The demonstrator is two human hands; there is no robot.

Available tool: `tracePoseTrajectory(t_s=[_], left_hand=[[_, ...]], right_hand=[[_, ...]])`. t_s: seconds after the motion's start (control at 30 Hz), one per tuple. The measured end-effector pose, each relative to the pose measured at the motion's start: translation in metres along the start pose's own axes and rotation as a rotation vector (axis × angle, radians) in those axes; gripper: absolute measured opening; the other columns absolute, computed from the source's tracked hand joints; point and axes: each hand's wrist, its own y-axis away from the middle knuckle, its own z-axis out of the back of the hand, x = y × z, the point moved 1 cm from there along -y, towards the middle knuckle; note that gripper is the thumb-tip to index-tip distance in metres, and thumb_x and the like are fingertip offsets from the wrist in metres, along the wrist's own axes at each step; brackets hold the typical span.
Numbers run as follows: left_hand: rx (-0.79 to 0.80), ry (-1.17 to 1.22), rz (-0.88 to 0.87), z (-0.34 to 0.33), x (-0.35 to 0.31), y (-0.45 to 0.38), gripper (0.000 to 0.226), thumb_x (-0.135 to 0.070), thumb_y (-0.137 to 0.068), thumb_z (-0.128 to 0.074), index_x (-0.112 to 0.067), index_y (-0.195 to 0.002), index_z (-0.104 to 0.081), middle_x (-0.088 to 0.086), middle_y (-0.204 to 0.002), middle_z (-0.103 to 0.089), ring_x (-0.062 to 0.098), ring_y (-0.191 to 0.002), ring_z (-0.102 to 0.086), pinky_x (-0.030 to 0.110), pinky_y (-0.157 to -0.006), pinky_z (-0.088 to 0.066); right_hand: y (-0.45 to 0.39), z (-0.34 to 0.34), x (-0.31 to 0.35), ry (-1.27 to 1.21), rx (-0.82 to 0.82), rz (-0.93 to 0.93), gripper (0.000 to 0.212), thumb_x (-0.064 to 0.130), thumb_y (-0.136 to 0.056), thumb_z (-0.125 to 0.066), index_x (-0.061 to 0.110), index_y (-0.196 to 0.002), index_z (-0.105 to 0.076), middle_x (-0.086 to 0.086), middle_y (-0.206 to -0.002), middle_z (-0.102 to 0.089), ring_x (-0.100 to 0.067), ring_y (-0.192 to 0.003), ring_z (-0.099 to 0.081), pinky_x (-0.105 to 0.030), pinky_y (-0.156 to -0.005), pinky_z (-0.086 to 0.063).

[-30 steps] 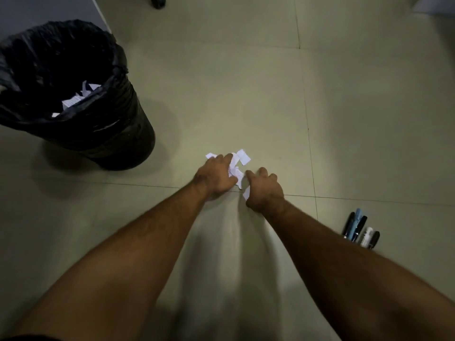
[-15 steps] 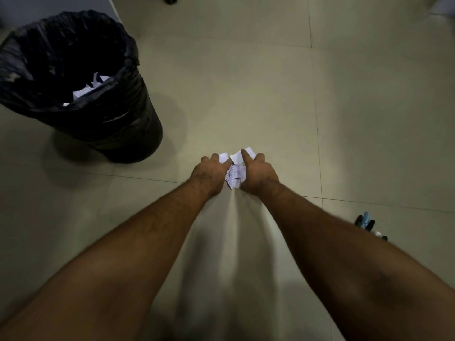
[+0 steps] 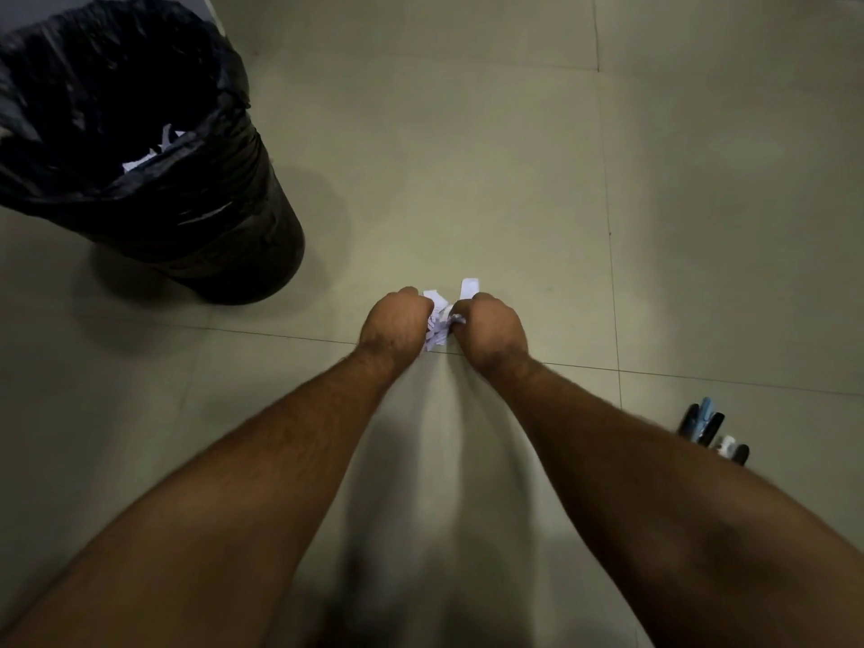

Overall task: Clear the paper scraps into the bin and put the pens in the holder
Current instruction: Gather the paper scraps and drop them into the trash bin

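A small heap of white paper scraps [image 3: 439, 322] lies on the tiled floor, squeezed between my two hands. My left hand [image 3: 392, 327] curls around the heap's left side and my right hand [image 3: 491, 332] closes on its right side; both grip the scraps. One strip sticks out above my right hand. The black bin [image 3: 154, 180], lined with a black bag, stands at the upper left with several white scraps inside. A cluster of pens [image 3: 713, 430], black, blue and white, lies on the floor at the right, partly hidden by my right forearm.
The floor is pale beige tile with dark grout lines. A grey wall edge shows at the top left behind the bin. No pen holder is in view.
My hands have drawn together, pressing the spread scraps into a tight bunch. The view has shifted slightly, so the bin sits further right in the frame.
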Motion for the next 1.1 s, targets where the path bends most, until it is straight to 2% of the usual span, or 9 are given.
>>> tracePoseTrajectory(t_s=[0.07,0.2,0.3,0.37,0.47,0.63,0.83,0.97,1.1], left_hand=[[-0.073,0.121,0.065,0.0,0.002,0.002,0.026,-0.017,-0.089,-0.062,-0.01,-0.113,-0.069,0.014,-0.113,-0.062,0.032,-0.102,-0.06,0.032,-0.079,-0.04],[-0.199,0.388,0.314,0.017,0.002,0.006,0.021,-0.001,-0.08,-0.059,-0.011,-0.091,-0.075,0.012,-0.098,-0.072,0.029,-0.084,-0.063,0.025,-0.066,-0.042],[-0.28,0.544,0.379,0.041,0.002,0.011,0.021,-0.004,-0.081,-0.06,-0.015,-0.089,-0.077,0.007,-0.097,-0.074,0.027,-0.089,-0.068,0.027,-0.074,-0.053],[-0.339,0.538,0.379,0.065,0.004,0.017,0.017,-0.009,-0.087,-0.063,-0.012,-0.096,-0.077,0.008,-0.102,-0.074,0.027,-0.093,-0.068,0.028,-0.078,-0.053],[-0.424,0.538,0.369,0.107,0.015,0.024,0.018,-0.017,-0.089,-0.064,-0.01,-0.102,-0.076,0.01,-0.102,-0.074,0.028,-0.096,-0.068,0.03,-0.08,-0.051],[-0.563,0.622,0.391,0.182,0.044,0.045,0.013,-0.017,-0.082,-0.066,-0.012,-0.088,-0.076,0.012,-0.088,-0.074,0.028,-0.084,-0.068,0.029,-0.071,-0.052],[-0.78,0.604,0.435,0.269,0.104,0.071,0.011,-0.015,-0.081,-0.067,-0.014,-0.085,-0.077,0.007,-0.087,-0.074,0.023,-0.081,-0.067,0.028,-0.073,-0.056],[-0.81,0.624,0.573,0.301,0.153,0.085,0.019,-0.02,-0.08,-0.067,-0.015,-0.094,-0.078,0.004,-0.093,-0.073,0.022,-0.086,-0.067,0.023,-0.071,-0.049],[-0.765,0.622,0.63,0.304,0.183,0.09,0.024,-0.029,-0.077,-0.067,-0.016,-0.095,-0.076,0.002,-0.09,-0.072,0.025,-0.083,-0.065,0.023,-0.068,-0.044]], right_hand=[[0.0,0.003,-0.001,-0.097,-0.033,-0.056,0.016,0.019,-0.089,-0.057,0.011,-0.089,-0.071,-0.014,-0.093,-0.069,-0.033,-0.085,-0.062,-0.029,-0.064,-0.037],[0.002,0.014,0.006,-0.372,-0.095,-0.24,0.014,0.02,-0.085,-0.061,0.01,-0.08,-0.07,-0.012,-0.082,-0.072,-0.031,-0.079,-0.064,-0.026,-0.063,-0.04],[0.002,0.031,0.024,-0.564,-0.155,-0.326,0.02,0.027,-0.086,-0.064,0.009,-0.083,-0.074,-0.011,-0.085,-0.075,-0.031,-0.083,-0.068,-0.028,-0.07,-0.049],[0.001,0.046,0.045,-0.636,-0.181,-0.325,0.022,0.03,-0.088,-0.062,0.011,-0.083,-0.074,-0.011,-0.083,-0.075,-0.029,-0.081,-0.069,-0.029,-0.073,-0.053],[-0.001,0.072,0.08,-0.761,-0.23,-0.272,0.02,0.026,-0.086,-0.06,0.016,-0.072,-0.069,-0.004,-0.067,-0.071,-0.027,-0.067,-0.07,-0.034,-0.066,-0.059],[-0.013,0.118,0.147,-0.908,-0.287,-0.227,0.022,0.024,-0.081,-0.06,0.018,-0.06,-0.064,-0.003,-0.056,-0.068,-0.026,-0.055,-0.067,-0.044,-0.062,-0.062],[-0.04,0.155,0.253,-0.935,-0.28,-0.074,0.023,0.03,-0.081,-0.063,0.011,-0.069,-0.067,-0.008,-0.06,-0.068,-0.023,-0.055,-0.062,-0.044,-0.057,-0.061],[-0.057,0.16,0.317,-0.841,-0.222,0.006,0.03,0.029,-0.084,-0.063,0.014,-0.06,-0.057,0.0,-0.057,-0.059,-0.021,-0.056,-0.051,-0.025,-0.052,-0.041],[-0.069,0.152,0.358,-0.706,-0.047,0.027,0.022,0.031,-0.084,-0.062,0.012,-0.091,-0.072,-0.007,-0.087,-0.073,-0.027,-0.079,-0.068,-0.024,-0.059,-0.046]])
